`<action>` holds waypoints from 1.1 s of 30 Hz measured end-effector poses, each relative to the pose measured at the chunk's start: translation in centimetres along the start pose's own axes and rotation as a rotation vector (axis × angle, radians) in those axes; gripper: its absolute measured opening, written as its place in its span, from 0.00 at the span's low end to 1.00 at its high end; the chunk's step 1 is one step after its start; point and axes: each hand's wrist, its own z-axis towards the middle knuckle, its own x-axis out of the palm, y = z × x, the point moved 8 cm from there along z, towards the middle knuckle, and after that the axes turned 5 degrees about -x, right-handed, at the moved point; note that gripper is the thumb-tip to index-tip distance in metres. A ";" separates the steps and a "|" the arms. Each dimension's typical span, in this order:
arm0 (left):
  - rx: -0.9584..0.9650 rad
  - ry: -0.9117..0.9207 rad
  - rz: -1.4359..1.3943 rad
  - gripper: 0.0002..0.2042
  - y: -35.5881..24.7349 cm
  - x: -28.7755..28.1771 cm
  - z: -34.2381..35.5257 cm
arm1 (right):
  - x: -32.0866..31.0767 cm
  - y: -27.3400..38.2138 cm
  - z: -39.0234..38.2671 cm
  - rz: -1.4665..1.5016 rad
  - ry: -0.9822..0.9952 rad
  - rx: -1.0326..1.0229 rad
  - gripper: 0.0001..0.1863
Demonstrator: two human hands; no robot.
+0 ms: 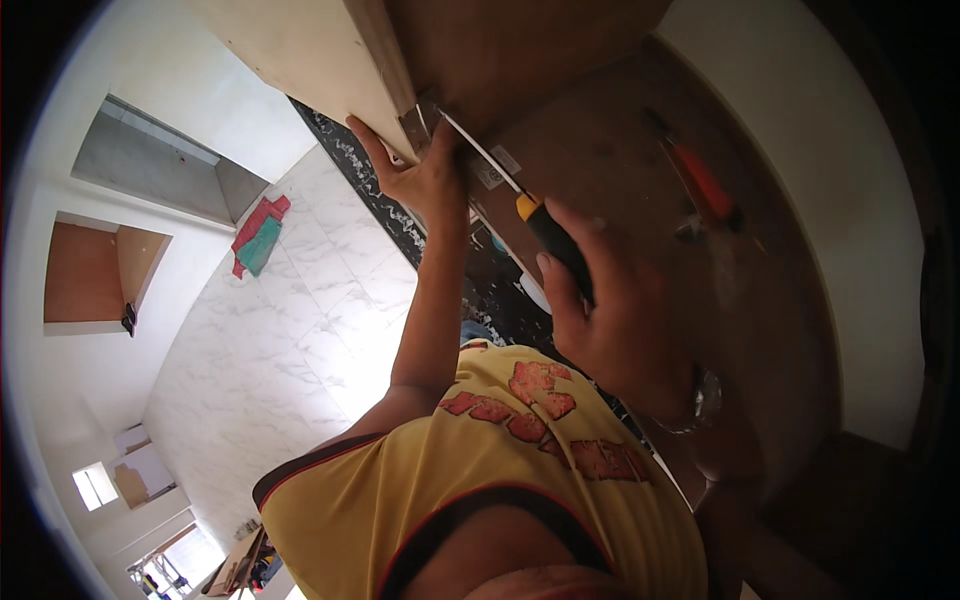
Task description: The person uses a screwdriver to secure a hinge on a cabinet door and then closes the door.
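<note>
The fingers of the right hand (pixel 640 340) were wrapped about the black-and-yellow handle of a screwdriver (pixel 548 228), its shank slanting up toward the corner of a pale wooden panel (pixel 310 60). The tip ended by a small dark fitting (pixel 415 130) at that corner; in such dim light I could not fairly tell whether it touched. The left hand (pixel 428 185) straddled the panel's end, fingers spread, one up the pale face and another on the shadowed side. A brown board (pixel 610 130) lay under the right hand, with a red tool (pixel 705 182) toward its right edge and a pale label (pixel 505 160) near its left edge. Past that left edge, red and green scraps (pixel 260 243) lay on the marbled floor (pixel 270 330).
</note>
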 end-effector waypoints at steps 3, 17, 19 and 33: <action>-0.039 0.024 -0.070 0.45 0.3 0.1 0.0 | 1.3 -2.8 -0.8 0.795 0.074 0.543 0.23; -0.042 0.043 -0.064 0.48 0.6 0.4 0.5 | 0.2 -1.1 -0.1 0.214 -0.041 0.073 0.23; -0.086 0.063 -0.160 0.48 0.8 0.7 0.2 | 2.5 -2.7 -1.3 0.882 0.085 0.712 0.22; -0.108 0.029 -0.099 0.57 1.9 -0.2 0.3 | 0.9 -1.3 -0.1 0.091 0.072 0.217 0.19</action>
